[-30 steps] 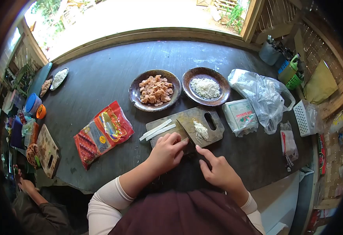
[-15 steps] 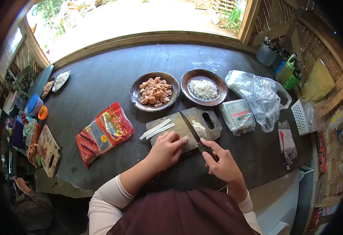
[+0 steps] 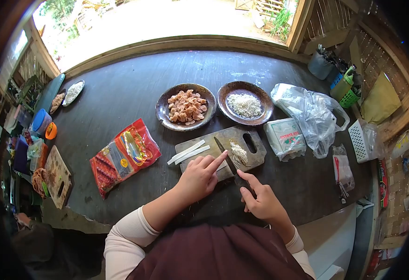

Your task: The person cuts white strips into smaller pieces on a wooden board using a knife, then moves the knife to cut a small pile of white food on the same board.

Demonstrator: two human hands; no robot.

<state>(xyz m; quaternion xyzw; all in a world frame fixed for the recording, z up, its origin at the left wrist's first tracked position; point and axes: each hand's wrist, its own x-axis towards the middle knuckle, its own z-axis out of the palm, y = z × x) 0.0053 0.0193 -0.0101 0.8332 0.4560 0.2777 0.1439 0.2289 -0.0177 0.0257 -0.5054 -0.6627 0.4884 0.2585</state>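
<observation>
My right hand (image 3: 262, 198) is closed around the dark handle of a kitchen knife (image 3: 226, 152), whose blade lies slanted over a worn wooden cutting board (image 3: 199, 140). My left hand (image 3: 199, 176) is at the board's near edge, its index finger stretched out against the blade and its other fingers bent and partly hidden. A short pale piece shows beside that finger. Two long white strips (image 3: 188, 152) lie on the board's left part. Right of the blade is a small heap of fine white shreds (image 3: 238, 154).
Behind the board stand a plate of brown slices (image 3: 185, 107) and a plate of white shreds (image 3: 244, 106). A red food packet (image 3: 125, 156) lies left. To the right are a wrapped white pack (image 3: 284, 137) and a clear plastic bag (image 3: 311, 116). Another person's dark sleeve (image 3: 34, 242) shows lower left.
My left index finger has straightened from a bent grip at the pale piece and now touches the blade. The knife has turned slightly, and my right hand has shifted a little downward.
</observation>
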